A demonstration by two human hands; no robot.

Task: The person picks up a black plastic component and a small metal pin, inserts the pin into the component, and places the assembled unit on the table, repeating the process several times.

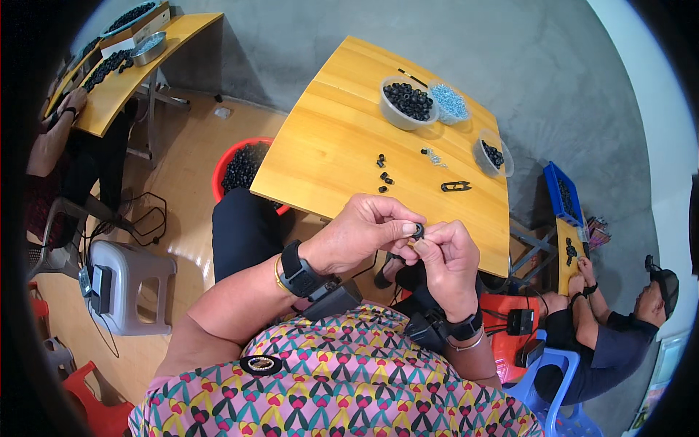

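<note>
Above the near edge of the yellow wooden table [320,146], my two hands meet. Between thumb and index finger my left hand [368,231] pinches a small black round part [418,231] with a ring-like face. My right hand [453,266] is closed in a pinch against that part's right side; whatever its fingertips hold is hidden. Several loose black parts [384,175] lie on the tabletop beyond my left hand. To their right are a black pair of thread snips [456,186] and a small heap of silvery pieces [435,157].
Toward the back stand a tub of black parts [408,102], a tub of light-blue pieces [449,103] and another tub [494,153] at the right edge. A red basin [227,171] sits left of the table. Co-workers sit at both sides, one on a blue chair [557,364].
</note>
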